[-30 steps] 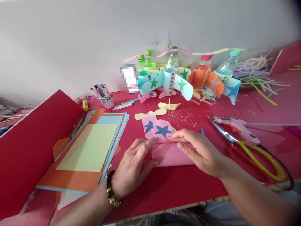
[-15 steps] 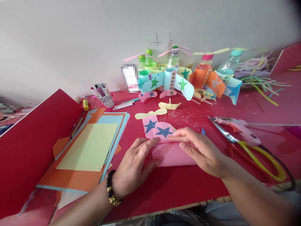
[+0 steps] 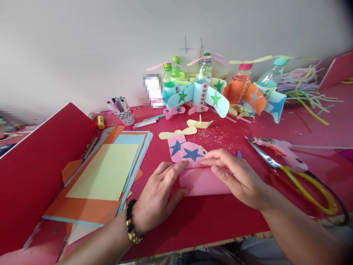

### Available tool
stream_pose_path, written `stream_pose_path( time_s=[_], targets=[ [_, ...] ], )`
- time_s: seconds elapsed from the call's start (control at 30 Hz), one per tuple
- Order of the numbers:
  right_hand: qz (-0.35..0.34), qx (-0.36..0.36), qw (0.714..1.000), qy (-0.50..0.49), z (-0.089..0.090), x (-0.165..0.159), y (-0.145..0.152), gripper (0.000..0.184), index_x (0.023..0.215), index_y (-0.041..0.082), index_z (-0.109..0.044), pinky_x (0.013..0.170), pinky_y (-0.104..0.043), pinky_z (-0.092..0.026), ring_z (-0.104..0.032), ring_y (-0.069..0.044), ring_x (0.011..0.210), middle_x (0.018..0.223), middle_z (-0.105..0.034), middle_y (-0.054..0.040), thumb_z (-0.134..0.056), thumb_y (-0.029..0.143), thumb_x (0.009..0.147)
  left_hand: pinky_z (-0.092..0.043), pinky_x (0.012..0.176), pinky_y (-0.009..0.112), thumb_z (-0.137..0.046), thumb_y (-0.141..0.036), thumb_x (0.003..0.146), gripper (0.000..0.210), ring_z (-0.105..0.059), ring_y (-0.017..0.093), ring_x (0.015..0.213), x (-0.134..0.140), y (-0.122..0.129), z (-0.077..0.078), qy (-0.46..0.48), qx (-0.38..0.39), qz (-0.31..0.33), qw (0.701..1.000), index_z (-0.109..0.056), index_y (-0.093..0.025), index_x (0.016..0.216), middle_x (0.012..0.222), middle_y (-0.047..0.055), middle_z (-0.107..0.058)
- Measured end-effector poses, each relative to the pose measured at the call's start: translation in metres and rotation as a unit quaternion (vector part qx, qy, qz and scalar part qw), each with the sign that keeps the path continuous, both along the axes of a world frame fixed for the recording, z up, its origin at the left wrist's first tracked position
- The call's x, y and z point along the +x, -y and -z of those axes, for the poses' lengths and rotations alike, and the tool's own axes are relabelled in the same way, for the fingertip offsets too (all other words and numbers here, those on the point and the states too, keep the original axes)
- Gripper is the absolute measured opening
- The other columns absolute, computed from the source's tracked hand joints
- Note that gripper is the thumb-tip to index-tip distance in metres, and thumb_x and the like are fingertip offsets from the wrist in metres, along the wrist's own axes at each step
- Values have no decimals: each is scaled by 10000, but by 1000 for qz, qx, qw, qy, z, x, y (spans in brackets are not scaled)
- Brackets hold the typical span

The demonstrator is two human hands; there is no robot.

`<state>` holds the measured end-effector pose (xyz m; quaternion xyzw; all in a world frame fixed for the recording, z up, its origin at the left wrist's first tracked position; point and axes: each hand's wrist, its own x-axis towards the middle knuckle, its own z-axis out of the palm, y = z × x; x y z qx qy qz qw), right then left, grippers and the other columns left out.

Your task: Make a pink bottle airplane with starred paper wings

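Note:
A sheet of pink paper lies rolled or folded over near the table's front edge. At its left end my left hand holds it, fingers on the upper fold and thumb near the lower edge. My right hand has the right end, fingers bent along the fold and thumb on the near side. Just beyond lie pink paper pieces bearing dark blue stars, partly under my fingertips. A pale yellow paper propeller rests at their far end. Part of the pink sheet is hidden by my hands.
On the left is a stack of coloured paper. Scissors and a pink glue gun lie at right. Bottle airplanes stand along the wall, beside a pen cup. Paper scraps are scattered mid-table.
The whole view has shifted very slightly. Both hands stay at the same places on the pink paper, with hardly any finger movement.

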<state>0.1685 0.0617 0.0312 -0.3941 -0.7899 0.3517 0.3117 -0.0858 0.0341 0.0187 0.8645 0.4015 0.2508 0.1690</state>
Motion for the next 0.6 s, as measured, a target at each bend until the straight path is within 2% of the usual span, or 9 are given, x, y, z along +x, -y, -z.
stream_pose_path(
  time_s=[0.1, 0.4, 0.6],
  targets=[
    [-4, -11, 1000, 2, 0, 0, 0, 219, 1207, 242, -488, 896, -314, -566, -683, -231, 1148, 1182, -731, -104, -448, 339, 1015, -454, 950, 378, -542, -226, 983, 601, -511, 239, 1124, 0, 1, -1, -6, 11, 11, 1000, -263, -214, 1516, 1412, 99, -538],
    [-14, 11, 1000, 9, 0, 0, 0, 205, 1192, 244, -486, 896, -326, -560, -701, -234, 1115, 1163, -743, -98, -453, 333, 1010, -479, 917, 363, -528, -234, 990, 559, -498, 240, 1099, 1, 1, -2, -2, 9, 13, 1000, -288, -204, 1495, 1369, 95, -555],
    [-12, -7, 1000, 17, 0, 0, 1, 229, 1211, 238, -474, 914, -321, -550, -691, -219, 1133, 1183, -736, -93, -447, 355, 1016, -486, 911, 348, -511, -237, 998, 547, -491, 234, 1110, -1, 1, -2, 0, 8, 13, 1000, -290, -195, 1497, 1372, 96, -552]
  ],
)
